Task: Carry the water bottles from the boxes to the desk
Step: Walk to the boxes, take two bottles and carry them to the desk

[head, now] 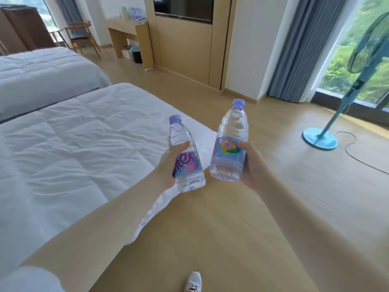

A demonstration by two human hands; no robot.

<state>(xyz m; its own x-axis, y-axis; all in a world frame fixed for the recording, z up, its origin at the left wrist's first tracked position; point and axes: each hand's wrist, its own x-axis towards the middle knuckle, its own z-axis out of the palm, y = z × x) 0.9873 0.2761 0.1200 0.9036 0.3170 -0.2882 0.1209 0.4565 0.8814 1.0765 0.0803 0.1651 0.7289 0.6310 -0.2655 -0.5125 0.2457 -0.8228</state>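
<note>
**A:** What are we holding?

**B:** One bottle in each hand. Our left hand [166, 165] is wrapped round the left bottle [181, 133] at its label, with the thumb lying across the front. Our right hand [252, 163] grips the right bottle [231, 127] from its right side, with the thumb pressed on the label.

**A:** How do the bottles sit?

**B:** Both are clear, with purple caps on top. The left one tips its cap slightly left and the right one tips its cap slightly right. Their bases come near each other without touching, and the caps are farther apart.

**A:** Where are they in the room?

**B:** We hold them in the air in front of us, above the wooden floor [273, 207]. The left bottle shows against the corner of the near bed [63, 133], and the right bottle sits higher in view.

**A:** Where is the desk?

**B:** The desk [124, 25] is far left against the wall, beyond the far bed [42, 68] and well apart from us. A few things stand on it and under it, but they are too blurred for us to name. A chair [82, 36] stands to its left.

**A:** What else do we see?

**B:** A TV [183, 7] is set in a wood panel at far centre, and a grey curtain [299, 49] hangs to its right. A blue fan [320, 138] stands on the floor at the right, with its cord trailing across the boards. One white shoe [193, 281] shows at the near edge.
</note>
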